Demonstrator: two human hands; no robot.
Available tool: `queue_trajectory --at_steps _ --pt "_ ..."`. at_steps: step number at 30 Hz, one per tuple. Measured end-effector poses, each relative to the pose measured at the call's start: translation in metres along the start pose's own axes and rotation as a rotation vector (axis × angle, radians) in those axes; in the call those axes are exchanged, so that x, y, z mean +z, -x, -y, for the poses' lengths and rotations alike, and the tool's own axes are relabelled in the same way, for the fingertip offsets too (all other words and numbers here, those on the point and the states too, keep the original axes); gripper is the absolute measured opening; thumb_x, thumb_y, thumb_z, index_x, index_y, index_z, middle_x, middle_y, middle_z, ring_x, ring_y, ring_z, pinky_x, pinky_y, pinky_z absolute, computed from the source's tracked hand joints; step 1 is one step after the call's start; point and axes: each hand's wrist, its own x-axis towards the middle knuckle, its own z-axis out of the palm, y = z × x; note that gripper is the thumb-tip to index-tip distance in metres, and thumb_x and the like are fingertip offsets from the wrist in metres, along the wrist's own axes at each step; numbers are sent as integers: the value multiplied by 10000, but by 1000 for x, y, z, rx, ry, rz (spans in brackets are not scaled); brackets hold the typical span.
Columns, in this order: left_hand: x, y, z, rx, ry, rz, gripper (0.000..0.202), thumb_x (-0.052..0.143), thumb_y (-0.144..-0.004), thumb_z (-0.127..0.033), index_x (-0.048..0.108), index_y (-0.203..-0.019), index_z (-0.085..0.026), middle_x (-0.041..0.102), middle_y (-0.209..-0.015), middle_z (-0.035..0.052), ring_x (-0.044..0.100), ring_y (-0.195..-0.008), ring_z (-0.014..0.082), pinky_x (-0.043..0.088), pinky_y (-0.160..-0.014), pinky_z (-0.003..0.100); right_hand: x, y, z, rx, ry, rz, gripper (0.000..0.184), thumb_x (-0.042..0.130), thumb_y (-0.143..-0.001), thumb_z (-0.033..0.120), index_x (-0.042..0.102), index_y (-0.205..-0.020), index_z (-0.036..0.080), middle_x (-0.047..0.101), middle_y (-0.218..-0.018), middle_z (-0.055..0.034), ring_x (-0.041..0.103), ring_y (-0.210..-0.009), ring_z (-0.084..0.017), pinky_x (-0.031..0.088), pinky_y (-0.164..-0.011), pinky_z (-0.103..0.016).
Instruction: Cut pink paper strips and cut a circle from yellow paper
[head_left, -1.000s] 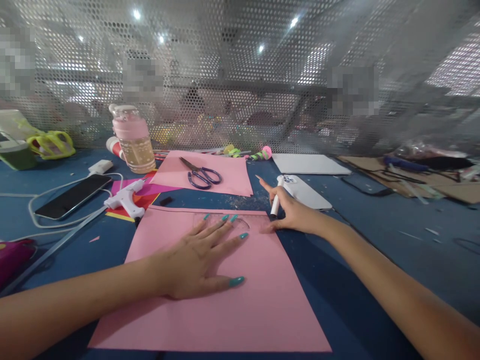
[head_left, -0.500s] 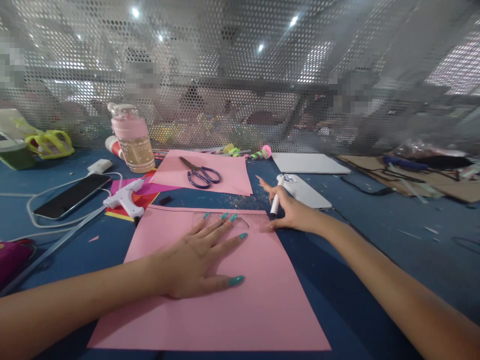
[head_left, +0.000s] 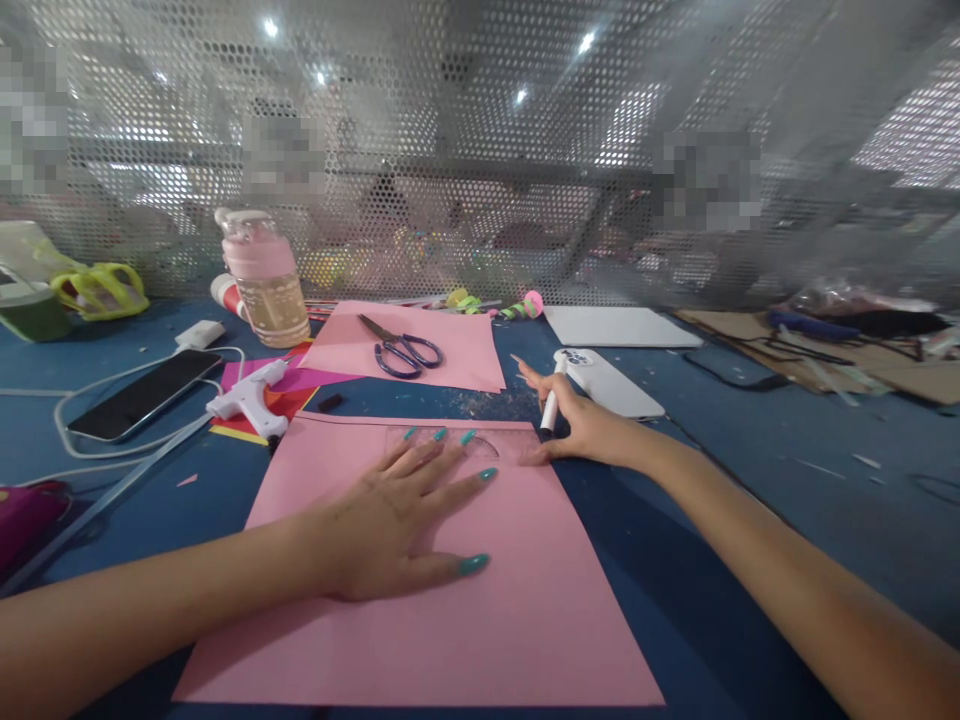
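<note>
A large pink sheet of paper (head_left: 480,620) lies flat in front of me, with a dark line along its far edge. Just below that line is a clear plastic ruler (head_left: 514,440) with a curved protractor mark. My left hand (head_left: 394,520), its fingers spread, rests on the sheet with several fingertips on the ruler. At the sheet's far right corner, my right hand (head_left: 581,420) grips a white marker (head_left: 551,408), tilted, dark end down. The right thumb touches the ruler's right end. Beyond the sheet's far left corner lies a small black cap (head_left: 330,402).
Scissors (head_left: 401,350) lie on a second pink sheet (head_left: 337,340). On the left are a glue gun (head_left: 251,400), a cabled phone (head_left: 142,395) and a water bottle (head_left: 266,285). A white phone (head_left: 619,388) lies past my right hand; cardboard (head_left: 810,355) is at far right.
A middle fingertip of my left hand has shifted slightly left on the ruler. My right hand and the marker have hardly moved.
</note>
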Motion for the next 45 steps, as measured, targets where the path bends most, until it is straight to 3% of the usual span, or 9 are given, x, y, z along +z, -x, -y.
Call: queue_trajectory --at_steps 5,11,22,45 --pt "-1 0 0 5 -3 -1 666 266 -823 -605 93 -1387 -297 44 -1473 10 -8 -1336 283 34 -1074 482 1 1 -5 -20 36 -25 711 673 -586 558 305 -1107 245 338 -1356 -172 270 -1270 -339 322 -966 -510" --pt "-2 0 -1 -14 -5 28 677 255 -816 -619 111 -1387 -287 32 -1472 21 -16 -1335 284 30 -1071 488 2 1 -11 -43 71 -24 715 663 -615 535 321 -1172 246 418 -1298 -152 355 -1226 -338 358 -943 -484" --pt "-2 0 -1 -19 0 28 674 267 -815 -615 128 -1385 -284 37 -1471 29 -12 -1335 282 34 -1071 488 0 1 -4 -13 48 22 800 612 -616 612 219 -1201 234 335 -1339 -207 284 -1267 -322 307 -982 -488" --pt "0 0 0 -5 9 -13 673 288 -808 -619 150 -1381 -294 56 -1470 20 10 -1337 279 47 -1077 472 -1 1 -8 -19 46 54 822 619 -644 572 193 -1258 230 392 -1300 -208 300 -1256 -331 308 -971 -522"
